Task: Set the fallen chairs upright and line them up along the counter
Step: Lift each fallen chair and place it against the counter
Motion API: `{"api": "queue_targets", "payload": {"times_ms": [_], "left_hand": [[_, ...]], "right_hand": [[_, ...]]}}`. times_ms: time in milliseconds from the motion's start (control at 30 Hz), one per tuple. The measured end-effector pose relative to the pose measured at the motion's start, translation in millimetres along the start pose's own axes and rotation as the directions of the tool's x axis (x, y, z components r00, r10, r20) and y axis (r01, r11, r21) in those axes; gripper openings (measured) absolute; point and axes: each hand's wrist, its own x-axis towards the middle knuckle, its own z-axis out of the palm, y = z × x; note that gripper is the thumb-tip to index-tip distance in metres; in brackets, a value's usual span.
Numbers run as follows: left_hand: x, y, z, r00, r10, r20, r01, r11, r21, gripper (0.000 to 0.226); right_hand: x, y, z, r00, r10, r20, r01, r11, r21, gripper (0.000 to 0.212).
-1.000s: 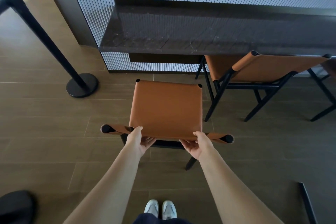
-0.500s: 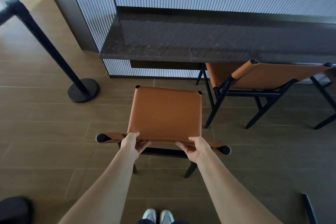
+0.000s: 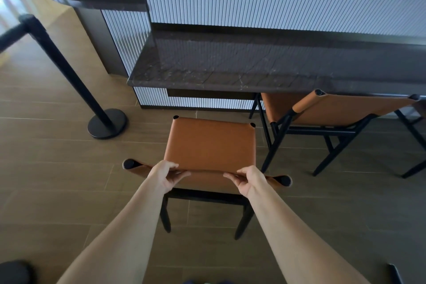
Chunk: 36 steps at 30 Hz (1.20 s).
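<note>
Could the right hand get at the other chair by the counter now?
Probably yes: nothing stands between the right hand and the second chair, but it must first release the near chair.

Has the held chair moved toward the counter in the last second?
No, the chair keeps about the same gap to the counter and the stanchion base; only the view shifted.

Both upright at the dark counter (image 3: 230, 67)
Near chair (image 3: 209, 145), tan leather, black legs, sits just short of it; second chair (image 3: 345, 108) is tucked under, right.
</note>
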Motion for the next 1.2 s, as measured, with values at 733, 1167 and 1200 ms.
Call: {"api": "queue_targets", "payload": {"times_ms": [733,1167,1200], "left_hand": [[16.8,103.3,86.0,0.998,-0.019,0.059,0.018,0.999,0.031,0.043],[28.8,158.6,137.0,0.997,0.019,0.069,-0.025,0.995,0.093,0.031],[30.0,161.2,139.3,0.997,0.017,0.075,-0.024,0.996,0.086,0.027]], "right_hand": [[5.0,-100.6,90.4,1.0,0.01,0.012,-0.009,0.995,-0.098,0.031],[39.5,-141.7,144.9,0.983,-0.17,-0.066,0.152,0.964,-0.219,0.033],[42.6,-144.4,148.0,0.983,-0.166,-0.075,0.146,0.965,-0.218,0.034]]}}
